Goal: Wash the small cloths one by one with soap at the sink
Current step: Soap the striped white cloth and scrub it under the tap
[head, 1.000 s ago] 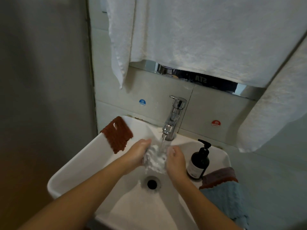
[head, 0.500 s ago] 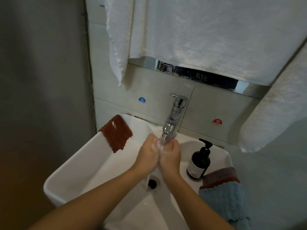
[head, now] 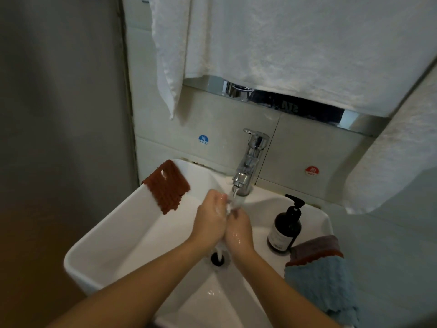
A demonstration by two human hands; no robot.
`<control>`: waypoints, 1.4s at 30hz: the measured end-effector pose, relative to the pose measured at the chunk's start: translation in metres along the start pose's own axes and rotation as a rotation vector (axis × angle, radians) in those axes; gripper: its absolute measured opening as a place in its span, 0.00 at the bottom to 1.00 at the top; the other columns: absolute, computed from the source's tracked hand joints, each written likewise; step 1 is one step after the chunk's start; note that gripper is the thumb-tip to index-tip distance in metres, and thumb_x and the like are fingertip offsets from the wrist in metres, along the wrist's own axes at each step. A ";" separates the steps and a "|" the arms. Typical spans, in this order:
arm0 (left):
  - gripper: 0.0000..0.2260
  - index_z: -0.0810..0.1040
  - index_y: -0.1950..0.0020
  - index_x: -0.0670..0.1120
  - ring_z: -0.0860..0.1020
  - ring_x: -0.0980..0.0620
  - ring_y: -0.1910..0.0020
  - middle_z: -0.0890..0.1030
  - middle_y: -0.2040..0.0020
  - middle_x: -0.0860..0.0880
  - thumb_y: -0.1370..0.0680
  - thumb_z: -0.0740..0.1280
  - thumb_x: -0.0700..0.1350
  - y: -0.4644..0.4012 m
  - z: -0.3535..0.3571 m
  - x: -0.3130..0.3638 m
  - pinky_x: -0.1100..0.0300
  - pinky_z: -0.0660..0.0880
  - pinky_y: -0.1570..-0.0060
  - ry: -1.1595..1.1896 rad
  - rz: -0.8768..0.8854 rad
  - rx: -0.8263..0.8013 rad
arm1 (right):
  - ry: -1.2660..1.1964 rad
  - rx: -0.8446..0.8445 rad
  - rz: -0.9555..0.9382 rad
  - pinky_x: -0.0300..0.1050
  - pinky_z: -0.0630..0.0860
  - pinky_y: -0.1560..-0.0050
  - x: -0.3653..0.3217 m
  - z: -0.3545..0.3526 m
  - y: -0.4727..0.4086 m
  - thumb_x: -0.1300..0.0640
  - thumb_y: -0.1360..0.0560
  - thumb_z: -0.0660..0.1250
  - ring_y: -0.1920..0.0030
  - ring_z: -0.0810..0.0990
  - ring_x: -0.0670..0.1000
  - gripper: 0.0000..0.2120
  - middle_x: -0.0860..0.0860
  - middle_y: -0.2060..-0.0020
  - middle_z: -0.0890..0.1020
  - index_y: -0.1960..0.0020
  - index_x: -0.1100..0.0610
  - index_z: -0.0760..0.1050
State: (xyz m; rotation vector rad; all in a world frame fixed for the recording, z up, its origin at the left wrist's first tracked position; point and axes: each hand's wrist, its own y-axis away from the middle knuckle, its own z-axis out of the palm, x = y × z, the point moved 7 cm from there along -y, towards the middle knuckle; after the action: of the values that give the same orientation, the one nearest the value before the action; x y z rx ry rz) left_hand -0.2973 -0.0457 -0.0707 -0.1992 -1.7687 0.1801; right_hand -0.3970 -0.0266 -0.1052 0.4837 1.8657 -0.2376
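Over the white sink (head: 111, 235) my left hand (head: 209, 218) and my right hand (head: 238, 230) are pressed together under the running chrome tap (head: 249, 164). Between them they squeeze a small white cloth (head: 230, 205), mostly hidden by the fingers; only a wet, soapy bit shows at the top where the water hits it. A thin stream drips from the hands toward the drain (head: 218, 258). A dark soap pump bottle (head: 285, 227) stands on the sink's right ledge.
A brown cloth (head: 166, 185) hangs over the sink's left rim. A blue cloth (head: 321, 285) lies on a reddish-brown one (head: 315, 249) at the right corner. White towels (head: 283, 43) hang overhead above a chrome rail. A grey wall closes the left side.
A second ago the white cloth was spread between my parted hands under the water. My hands have since closed together, bunching it up and lifting it closer to the spout.
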 end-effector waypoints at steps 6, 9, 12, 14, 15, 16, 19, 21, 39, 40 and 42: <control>0.07 0.71 0.52 0.47 0.77 0.56 0.61 0.77 0.62 0.52 0.16 0.58 0.46 0.009 0.016 0.005 0.61 0.74 0.62 0.077 -0.010 -0.161 | -0.300 0.219 -0.116 0.43 0.73 0.62 -0.022 -0.027 0.001 0.58 0.18 0.58 0.59 0.78 0.51 0.08 0.51 0.60 0.78 0.54 0.52 0.71; 0.07 0.72 0.53 0.48 0.78 0.54 0.59 0.79 0.60 0.52 0.17 0.58 0.45 0.004 0.014 -0.004 0.59 0.75 0.60 -0.015 -0.006 -0.130 | -0.109 0.079 0.024 0.46 0.75 0.61 -0.002 -0.013 0.001 0.56 0.18 0.58 0.59 0.78 0.51 0.06 0.53 0.58 0.79 0.54 0.53 0.70; 0.07 0.71 0.50 0.46 0.79 0.49 0.58 0.79 0.58 0.48 0.16 0.57 0.48 -0.011 -0.006 -0.022 0.51 0.77 0.55 -0.069 -0.129 0.004 | -0.063 -0.090 -0.158 0.42 0.73 0.61 -0.016 -0.002 0.012 0.56 0.18 0.58 0.63 0.76 0.44 0.07 0.49 0.62 0.78 0.53 0.54 0.72; 0.07 0.71 0.51 0.46 0.78 0.51 0.60 0.78 0.59 0.48 0.17 0.58 0.47 -0.007 0.002 -0.019 0.54 0.78 0.59 -0.041 -0.136 -0.097 | -0.186 0.033 -0.248 0.39 0.71 0.63 -0.030 -0.015 0.012 0.57 0.18 0.58 0.64 0.75 0.43 0.08 0.47 0.64 0.77 0.55 0.52 0.71; 0.07 0.71 0.53 0.47 0.78 0.54 0.61 0.78 0.59 0.50 0.17 0.59 0.46 0.000 0.014 -0.015 0.59 0.76 0.63 0.003 -0.127 -0.183 | -0.240 0.141 -0.221 0.40 0.72 0.63 -0.027 -0.025 0.007 0.57 0.18 0.58 0.63 0.76 0.45 0.08 0.47 0.63 0.78 0.55 0.51 0.71; 0.06 0.71 0.53 0.47 0.77 0.56 0.61 0.78 0.59 0.51 0.17 0.59 0.45 0.007 0.023 -0.010 0.63 0.74 0.64 0.062 -0.113 -0.244 | -0.245 0.215 -0.189 0.43 0.72 0.62 -0.022 -0.032 0.003 0.56 0.17 0.57 0.61 0.77 0.48 0.08 0.49 0.61 0.78 0.55 0.51 0.70; 0.07 0.71 0.55 0.44 0.74 0.59 0.64 0.76 0.63 0.51 0.17 0.59 0.41 0.007 0.021 -0.005 0.67 0.71 0.63 0.142 -0.036 -0.223 | 0.169 0.018 -0.133 0.48 0.73 0.59 -0.002 -0.023 -0.009 0.55 0.17 0.55 0.57 0.78 0.54 0.08 0.51 0.60 0.78 0.52 0.54 0.70; 0.07 0.71 0.55 0.43 0.74 0.59 0.65 0.76 0.64 0.51 0.17 0.60 0.41 -0.001 0.011 -0.009 0.68 0.71 0.63 0.105 -0.042 -0.154 | 0.570 -0.190 -0.112 0.46 0.71 0.57 0.014 -0.012 -0.012 0.54 0.17 0.53 0.55 0.77 0.54 0.09 0.51 0.57 0.77 0.52 0.54 0.70; 0.06 0.78 0.63 0.49 0.78 0.52 0.62 0.80 0.62 0.50 0.34 0.68 0.38 -0.006 0.001 -0.039 0.59 0.76 0.60 -0.457 -0.103 -0.641 | -0.452 -0.168 0.028 0.49 0.78 0.58 0.000 -0.022 -0.011 0.61 0.17 0.57 0.58 0.82 0.55 0.11 0.56 0.57 0.83 0.48 0.55 0.78; 0.06 0.78 0.63 0.47 0.76 0.52 0.62 0.78 0.63 0.50 0.34 0.66 0.36 -0.007 -0.004 -0.040 0.60 0.73 0.60 -0.377 -0.181 -0.616 | -0.374 -0.124 0.021 0.49 0.77 0.60 0.003 -0.026 -0.014 0.59 0.17 0.56 0.60 0.80 0.55 0.10 0.56 0.59 0.81 0.48 0.54 0.77; 0.11 0.80 0.55 0.43 0.77 0.48 0.54 0.79 0.56 0.46 0.34 0.65 0.34 -0.011 -0.015 -0.040 0.58 0.72 0.55 -0.199 -0.333 -0.503 | -0.128 -0.049 -0.029 0.46 0.74 0.65 0.011 -0.038 -0.018 0.55 0.17 0.54 0.63 0.77 0.52 0.09 0.53 0.61 0.78 0.47 0.52 0.73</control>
State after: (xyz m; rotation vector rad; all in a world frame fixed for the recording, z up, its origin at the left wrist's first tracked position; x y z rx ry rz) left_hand -0.2746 -0.0653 -0.1029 -0.2482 -1.9921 -0.5059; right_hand -0.4408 -0.0255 -0.1038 0.3998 1.7507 -0.2363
